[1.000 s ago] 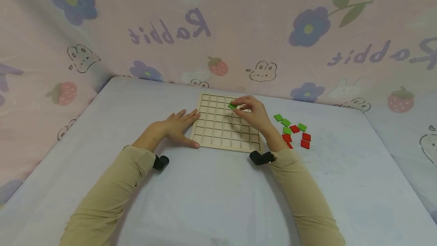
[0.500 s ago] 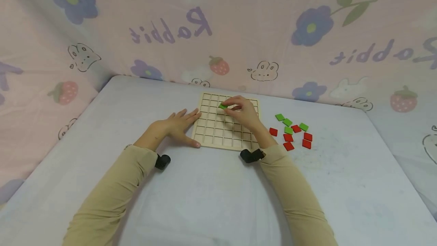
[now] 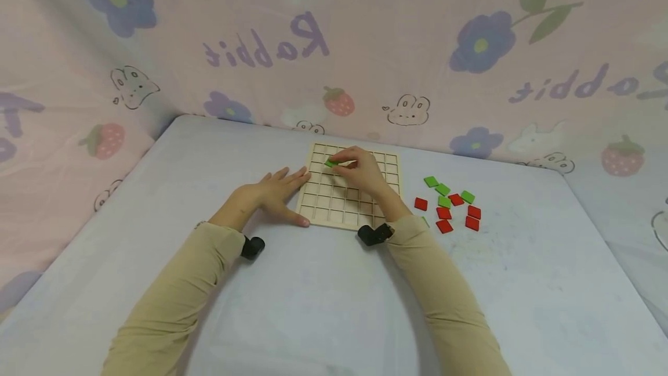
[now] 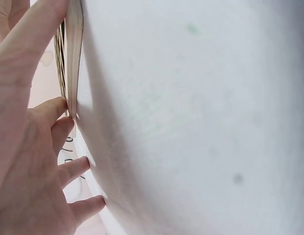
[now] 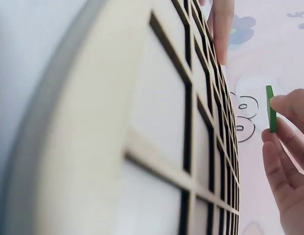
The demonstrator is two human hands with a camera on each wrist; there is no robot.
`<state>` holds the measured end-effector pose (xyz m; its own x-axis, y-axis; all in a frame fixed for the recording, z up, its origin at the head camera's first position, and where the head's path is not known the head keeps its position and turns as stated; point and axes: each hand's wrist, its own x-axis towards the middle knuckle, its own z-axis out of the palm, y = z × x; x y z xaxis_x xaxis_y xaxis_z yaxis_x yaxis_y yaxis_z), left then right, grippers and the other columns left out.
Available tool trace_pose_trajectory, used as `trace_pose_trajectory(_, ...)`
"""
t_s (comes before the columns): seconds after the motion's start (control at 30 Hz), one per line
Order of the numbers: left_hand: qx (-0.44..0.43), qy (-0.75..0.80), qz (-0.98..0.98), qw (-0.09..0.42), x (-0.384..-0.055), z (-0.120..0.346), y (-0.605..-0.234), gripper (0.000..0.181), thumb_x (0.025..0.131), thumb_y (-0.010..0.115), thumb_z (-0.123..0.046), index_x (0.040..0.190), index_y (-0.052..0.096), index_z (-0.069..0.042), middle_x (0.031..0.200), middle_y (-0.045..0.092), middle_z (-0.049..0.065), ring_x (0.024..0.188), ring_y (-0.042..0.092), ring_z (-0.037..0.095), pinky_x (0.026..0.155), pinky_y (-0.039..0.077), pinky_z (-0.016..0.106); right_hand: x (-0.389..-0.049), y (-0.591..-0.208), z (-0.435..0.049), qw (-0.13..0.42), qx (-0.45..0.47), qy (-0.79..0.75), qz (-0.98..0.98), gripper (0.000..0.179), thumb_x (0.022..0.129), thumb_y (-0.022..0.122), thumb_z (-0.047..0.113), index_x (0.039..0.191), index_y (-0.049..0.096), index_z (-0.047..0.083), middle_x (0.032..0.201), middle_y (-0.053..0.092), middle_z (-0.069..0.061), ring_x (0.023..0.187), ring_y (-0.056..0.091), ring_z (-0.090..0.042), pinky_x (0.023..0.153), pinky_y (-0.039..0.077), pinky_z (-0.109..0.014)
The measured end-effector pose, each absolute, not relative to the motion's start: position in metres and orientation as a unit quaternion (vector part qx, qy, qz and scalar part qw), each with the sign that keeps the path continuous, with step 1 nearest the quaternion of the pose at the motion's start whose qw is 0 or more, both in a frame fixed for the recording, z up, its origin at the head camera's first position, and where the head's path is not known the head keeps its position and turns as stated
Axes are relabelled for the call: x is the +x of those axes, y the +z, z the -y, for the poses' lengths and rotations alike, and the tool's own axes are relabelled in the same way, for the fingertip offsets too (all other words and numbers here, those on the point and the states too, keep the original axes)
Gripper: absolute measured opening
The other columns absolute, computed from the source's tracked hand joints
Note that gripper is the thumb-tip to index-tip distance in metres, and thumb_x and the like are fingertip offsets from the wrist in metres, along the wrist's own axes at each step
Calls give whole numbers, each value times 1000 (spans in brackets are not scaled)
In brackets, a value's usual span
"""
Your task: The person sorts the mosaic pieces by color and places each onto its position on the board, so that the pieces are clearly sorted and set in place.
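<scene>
A pale wooden board (image 3: 323,205) with a square grid lies on the table. My left hand (image 3: 273,195) rests at the board's left side with its fingers spread, the thumb at the near corner and other fingertips at the edge. The left wrist view shows fingertips touching the side of the board (image 4: 72,63). Over the board's far left part, my right hand (image 3: 361,173) pinches a small green square tile (image 3: 330,163) between thumb and fingers. The right wrist view has this tile (image 5: 271,110) edge-on, apart from the grid. The right hand and forearm hide some cells.
Right of the board lie several loose tiles, among them a green tile (image 3: 431,181) and a red tile (image 3: 472,223). Another green tile (image 3: 425,221) is partly covered by the right sleeve. A printed cloth (image 3: 292,74) hangs behind the white table (image 3: 313,300).
My right hand has moved left across the board with the green tile, uncovering more loose tiles beside the forearm. The left hand has stayed at the board's edge.
</scene>
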<state>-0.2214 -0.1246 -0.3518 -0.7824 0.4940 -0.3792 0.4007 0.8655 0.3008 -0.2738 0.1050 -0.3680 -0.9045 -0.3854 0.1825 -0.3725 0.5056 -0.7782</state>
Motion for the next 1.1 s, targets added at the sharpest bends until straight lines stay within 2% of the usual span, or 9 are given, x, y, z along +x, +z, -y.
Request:
trace_pose_trajectory(0.4,237,92,-940,229,-224,126,-356,114,76,63,-71,155,0,-19,162,-8,-1,148,-6,35,118,2,58,-279,-371,-88,27,-216,-433,-875,21,89,67,10,109,72,5,113,65,-10,109,59,-24,92,52,-35)
trace_pose_trajectory(0.7,234,99,-940,229,-222,125,-354,114,76,64,-69,156,2,-18,162,-6,0,148,-5,37,118,2,57,-280,-378,-79,54,-199,-436,-876,22,89,65,6,111,70,2,116,63,-13,106,60,-25,95,50,-34)
trace_pose_trajectory(1.1,234,99,-941,223,-222,125,-356,113,76,64,-69,156,3,-17,163,-5,2,148,-3,38,117,2,59,-282,-375,-75,66,-182,-421,-886,24,90,64,9,113,70,5,118,64,-11,111,58,-25,98,48,-37)
